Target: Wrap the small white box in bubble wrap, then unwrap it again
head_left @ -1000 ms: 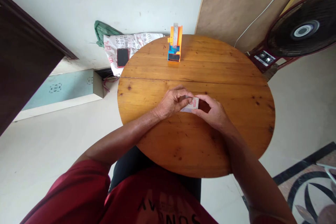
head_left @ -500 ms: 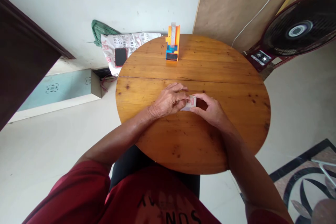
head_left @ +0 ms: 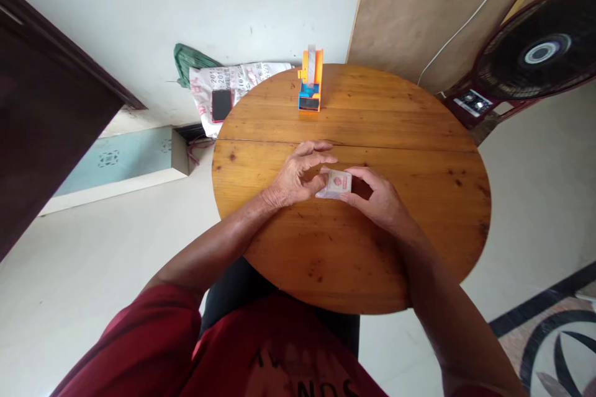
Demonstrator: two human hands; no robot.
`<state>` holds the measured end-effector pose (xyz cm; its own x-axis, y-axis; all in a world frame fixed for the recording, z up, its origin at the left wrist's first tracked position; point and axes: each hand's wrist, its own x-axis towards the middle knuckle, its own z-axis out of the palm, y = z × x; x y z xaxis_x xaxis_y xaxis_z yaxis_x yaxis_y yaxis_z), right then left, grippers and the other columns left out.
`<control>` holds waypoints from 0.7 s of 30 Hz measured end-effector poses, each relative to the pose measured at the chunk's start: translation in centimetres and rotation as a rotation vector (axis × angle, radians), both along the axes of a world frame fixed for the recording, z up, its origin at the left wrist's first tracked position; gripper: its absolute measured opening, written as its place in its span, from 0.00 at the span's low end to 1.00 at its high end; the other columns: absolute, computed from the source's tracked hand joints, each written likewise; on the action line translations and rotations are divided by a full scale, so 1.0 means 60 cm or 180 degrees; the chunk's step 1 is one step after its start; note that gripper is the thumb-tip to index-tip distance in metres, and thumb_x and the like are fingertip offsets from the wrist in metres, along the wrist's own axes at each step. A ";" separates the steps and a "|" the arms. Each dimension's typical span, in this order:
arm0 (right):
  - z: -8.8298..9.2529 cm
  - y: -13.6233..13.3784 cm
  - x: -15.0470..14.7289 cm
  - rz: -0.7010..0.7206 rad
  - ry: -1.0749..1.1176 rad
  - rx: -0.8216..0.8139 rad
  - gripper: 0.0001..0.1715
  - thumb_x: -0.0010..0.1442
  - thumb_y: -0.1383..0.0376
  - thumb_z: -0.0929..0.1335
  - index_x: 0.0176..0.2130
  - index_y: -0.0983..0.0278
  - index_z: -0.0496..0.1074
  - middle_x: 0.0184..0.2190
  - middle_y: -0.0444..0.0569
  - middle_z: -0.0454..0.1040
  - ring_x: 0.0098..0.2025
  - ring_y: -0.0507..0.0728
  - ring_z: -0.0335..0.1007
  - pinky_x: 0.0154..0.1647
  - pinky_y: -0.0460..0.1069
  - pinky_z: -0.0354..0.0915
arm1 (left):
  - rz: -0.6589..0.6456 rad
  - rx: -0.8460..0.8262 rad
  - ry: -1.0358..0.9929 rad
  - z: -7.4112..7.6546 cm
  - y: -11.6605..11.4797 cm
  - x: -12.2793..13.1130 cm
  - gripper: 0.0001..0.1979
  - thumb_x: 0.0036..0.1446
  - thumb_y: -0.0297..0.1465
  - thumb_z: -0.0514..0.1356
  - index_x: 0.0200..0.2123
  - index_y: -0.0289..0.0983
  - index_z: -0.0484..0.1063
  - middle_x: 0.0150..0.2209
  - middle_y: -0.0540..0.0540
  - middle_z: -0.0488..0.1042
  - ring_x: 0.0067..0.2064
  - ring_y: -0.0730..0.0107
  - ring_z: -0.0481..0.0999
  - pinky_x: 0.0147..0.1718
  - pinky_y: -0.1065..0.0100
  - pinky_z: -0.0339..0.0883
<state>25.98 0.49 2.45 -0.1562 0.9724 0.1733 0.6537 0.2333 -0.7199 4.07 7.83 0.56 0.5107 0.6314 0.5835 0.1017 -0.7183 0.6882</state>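
A small pale box [head_left: 339, 182] with red print, seemingly in clear wrap, is low over the middle of the round wooden table [head_left: 316, 267]. My right hand [head_left: 379, 198] grips its right end between thumb and fingers. At the box's left end is my left hand [head_left: 300, 177], its thumb against the wrap and its other fingers spread apart above. Whether the box rests on the wood cannot be told.
An orange and blue tape dispenser [head_left: 310, 80] stands near the table's far edge. Beyond the far left edge, a dark phone-like object [head_left: 221, 105] lies on a printed white sack [head_left: 242, 79]. A large fan [head_left: 540, 49] is at the right.
The fingers of my left hand have lifted and spread from the box, uncovering more of its printed top. My right hand keeps its grip. The view has shifted slightly.
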 end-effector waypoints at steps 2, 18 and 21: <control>0.001 -0.001 0.000 -0.0016 -0.0053 -0.0079 0.22 0.57 0.57 0.72 0.51 0.57 0.74 0.50 0.52 0.79 0.51 0.66 0.76 0.55 0.63 0.68 | -0.0127 0.0146 0.0116 0.000 0.001 0.000 0.17 0.61 0.35 0.62 0.52 0.39 0.76 0.61 0.36 0.69 0.60 0.53 0.70 0.58 0.49 0.65; -0.002 -0.003 0.003 -0.0133 -0.0111 -0.0148 0.27 0.56 0.54 0.73 0.53 0.57 0.73 0.52 0.53 0.79 0.53 0.67 0.75 0.55 0.64 0.68 | -0.0127 -0.0363 0.0150 0.006 -0.003 -0.001 0.26 0.58 0.35 0.63 0.59 0.39 0.70 0.66 0.35 0.64 0.67 0.48 0.65 0.64 0.46 0.60; -0.001 -0.003 0.003 -0.0144 -0.0152 -0.0147 0.27 0.55 0.54 0.73 0.53 0.58 0.73 0.52 0.53 0.79 0.52 0.67 0.76 0.55 0.64 0.68 | -0.0038 -0.1206 0.0302 0.019 0.002 -0.010 0.25 0.57 0.34 0.63 0.58 0.36 0.71 0.60 0.35 0.70 0.60 0.51 0.72 0.58 0.51 0.68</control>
